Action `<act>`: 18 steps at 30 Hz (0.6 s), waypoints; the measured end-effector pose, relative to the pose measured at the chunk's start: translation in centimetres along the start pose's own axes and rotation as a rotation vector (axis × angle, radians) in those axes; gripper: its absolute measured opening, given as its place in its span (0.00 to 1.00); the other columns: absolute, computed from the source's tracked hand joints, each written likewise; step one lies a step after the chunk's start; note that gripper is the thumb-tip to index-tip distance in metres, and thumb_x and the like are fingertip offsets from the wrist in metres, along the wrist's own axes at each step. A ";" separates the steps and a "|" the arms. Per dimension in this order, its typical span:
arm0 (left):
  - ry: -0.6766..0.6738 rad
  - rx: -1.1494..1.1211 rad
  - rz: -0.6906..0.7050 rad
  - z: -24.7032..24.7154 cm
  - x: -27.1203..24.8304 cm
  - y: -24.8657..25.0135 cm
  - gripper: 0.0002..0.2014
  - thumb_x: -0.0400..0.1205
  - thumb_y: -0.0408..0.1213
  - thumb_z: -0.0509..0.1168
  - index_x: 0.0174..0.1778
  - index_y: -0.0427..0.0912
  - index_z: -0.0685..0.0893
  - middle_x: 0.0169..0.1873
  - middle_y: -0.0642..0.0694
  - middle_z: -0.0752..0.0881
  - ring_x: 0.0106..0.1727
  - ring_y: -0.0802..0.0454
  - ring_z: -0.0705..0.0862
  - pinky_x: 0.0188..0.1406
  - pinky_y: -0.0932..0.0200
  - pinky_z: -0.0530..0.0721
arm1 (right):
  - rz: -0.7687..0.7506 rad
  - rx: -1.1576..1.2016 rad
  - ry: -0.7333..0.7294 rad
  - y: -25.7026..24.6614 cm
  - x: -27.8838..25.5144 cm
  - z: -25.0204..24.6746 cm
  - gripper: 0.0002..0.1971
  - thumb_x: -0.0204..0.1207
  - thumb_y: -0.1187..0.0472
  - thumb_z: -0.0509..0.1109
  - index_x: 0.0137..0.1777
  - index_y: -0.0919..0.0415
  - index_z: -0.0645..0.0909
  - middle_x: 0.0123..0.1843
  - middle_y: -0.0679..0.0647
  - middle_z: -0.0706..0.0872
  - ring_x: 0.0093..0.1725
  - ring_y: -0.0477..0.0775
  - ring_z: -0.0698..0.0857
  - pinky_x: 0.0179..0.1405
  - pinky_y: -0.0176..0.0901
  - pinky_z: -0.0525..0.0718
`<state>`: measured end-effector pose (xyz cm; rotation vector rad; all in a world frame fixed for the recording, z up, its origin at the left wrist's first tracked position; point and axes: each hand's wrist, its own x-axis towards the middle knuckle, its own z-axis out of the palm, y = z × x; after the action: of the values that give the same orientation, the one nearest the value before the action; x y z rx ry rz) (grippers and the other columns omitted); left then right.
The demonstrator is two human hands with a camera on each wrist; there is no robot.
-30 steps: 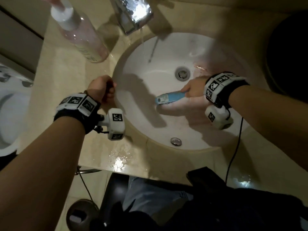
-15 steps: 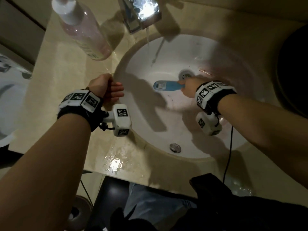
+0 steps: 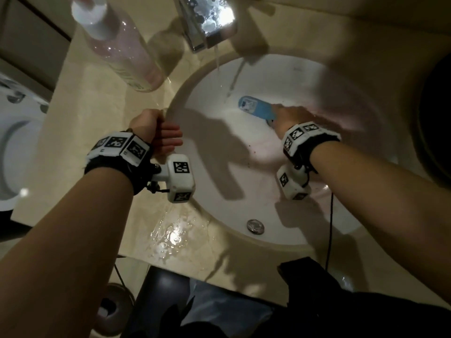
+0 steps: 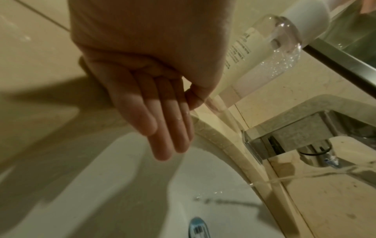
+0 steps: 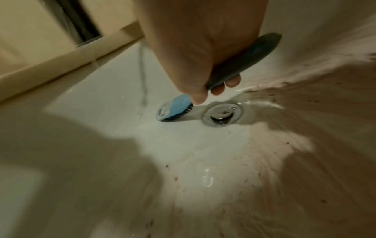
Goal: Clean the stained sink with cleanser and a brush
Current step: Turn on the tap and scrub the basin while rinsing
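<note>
Because the thin stream from the chrome faucet (image 3: pixel 207 23) was falling into the round white porcelain sink (image 3: pixel 305 76) just beside my brush head, I judged the likeliest trouble was splashing: a hard stroke through wet cleanser could flick water onto the already puddled beige stone countertop (image 3: pixel 97 98). The wet handle could also twist in my grip, and the bristles sat close to the chrome drain (image 5: pixel 221 115), where they might catch. Brownish stain and dark specks lay on the near and right slopes of the bowl, so scrubbing only by the drain would have left them.

My right hand (image 3: pixel 290 115) reached deep into the basin, wrist bent down, fingers and thumb clamped round the handle of the blue plastic scrubbing brush (image 3: pixel 256 108), its dark bristles pressed to the porcelain just left of the drain. My left hand (image 3: pixel 156 132) hung at the sink's left rim, fingers straight, together and holding nothing. The clear bottle with the white cap (image 3: pixel 117 42) stood on the counter behind it.
</note>
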<state>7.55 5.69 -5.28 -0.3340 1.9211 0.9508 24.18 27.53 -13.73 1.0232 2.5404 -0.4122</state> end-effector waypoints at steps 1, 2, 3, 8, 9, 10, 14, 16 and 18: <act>0.000 0.003 -0.001 0.0 -0.1 0.0 0.19 0.83 0.41 0.46 0.38 0.39 0.80 0.16 0.49 0.86 0.19 0.54 0.86 0.32 0.60 0.76 | -0.008 0.014 0.005 0.5 -0.2 -0.4 0.17 0.78 0.48 0.54 0.64 0.47 0.75 0.55 0.59 0.86 0.52 0.64 0.84 0.50 0.49 0.80; -0.001 0.008 -0.003 0.0 -0.1 0.1 0.19 0.83 0.41 0.45 0.38 0.39 0.80 0.16 0.49 0.86 0.21 0.53 0.87 0.32 0.61 0.76 | -0.015 0.033 -0.008 0.9 -0.6 -0.7 0.17 0.78 0.47 0.55 0.65 0.45 0.74 0.56 0.59 0.86 0.51 0.64 0.84 0.50 0.49 0.81; -0.005 0.010 -0.005 0.0 -0.2 0.1 0.19 0.83 0.41 0.45 0.38 0.39 0.80 0.17 0.49 0.86 0.25 0.53 0.87 0.31 0.61 0.75 | -0.030 0.055 -0.009 0.8 -0.5 -1.0 0.18 0.78 0.49 0.56 0.67 0.43 0.73 0.58 0.58 0.85 0.53 0.64 0.83 0.52 0.50 0.81; -0.006 -0.003 -0.002 0.0 -0.1 0.1 0.20 0.84 0.40 0.44 0.37 0.40 0.78 0.26 0.47 0.87 0.30 0.54 0.85 0.27 0.62 0.69 | -0.254 0.108 0.150 -2.7 -1.6 -2.0 0.27 0.80 0.64 0.57 0.79 0.49 0.64 0.72 0.57 0.77 0.65 0.64 0.78 0.64 0.50 0.75; 0.001 -0.007 0.001 0.0 -0.1 0.0 0.20 0.84 0.40 0.44 0.37 0.40 0.78 0.23 0.48 0.87 0.25 0.55 0.86 0.27 0.62 0.69 | -0.273 0.151 0.196 -3.4 -1.4 -2.0 0.27 0.79 0.66 0.57 0.78 0.50 0.64 0.70 0.58 0.79 0.64 0.64 0.79 0.63 0.51 0.76; 0.006 -0.009 0.005 0.0 0.0 0.0 0.20 0.84 0.41 0.44 0.37 0.40 0.78 0.21 0.49 0.87 0.21 0.56 0.86 0.27 0.62 0.68 | -0.287 0.191 0.222 -3.9 -1.2 -2.0 0.27 0.78 0.67 0.58 0.78 0.51 0.65 0.67 0.59 0.80 0.62 0.65 0.80 0.61 0.51 0.78; 0.011 -0.023 0.035 0.1 0.0 -0.1 0.19 0.84 0.40 0.44 0.37 0.40 0.77 0.31 0.47 0.86 0.19 0.56 0.86 0.26 0.62 0.67 | -0.282 0.187 0.156 -4.1 -1.2 -2.9 0.27 0.80 0.68 0.57 0.78 0.50 0.64 0.67 0.60 0.80 0.62 0.64 0.81 0.60 0.50 0.79; 0.019 -0.024 0.047 0.1 -0.1 -0.2 0.19 0.84 0.40 0.44 0.36 0.40 0.77 0.29 0.48 0.86 0.16 0.58 0.85 0.26 0.62 0.66 | -0.223 0.126 0.002 -3.0 -1.3 -2.8 0.27 0.83 0.66 0.54 0.81 0.49 0.60 0.73 0.59 0.75 0.67 0.63 0.77 0.64 0.49 0.76; 0.027 -0.028 0.053 0.1 -0.1 -0.3 0.19 0.84 0.40 0.44 0.35 0.41 0.76 0.29 0.49 0.85 0.18 0.58 0.85 0.26 0.62 0.66 | -0.135 0.059 -0.152 -0.9 -1.3 -2.0 0.23 0.85 0.59 0.52 0.80 0.48 0.61 0.76 0.56 0.72 0.70 0.62 0.75 0.67 0.48 0.73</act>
<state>7.87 5.59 -5.33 -0.3157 1.9508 1.0137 23.95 26.88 -11.27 0.8096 2.4810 -0.5823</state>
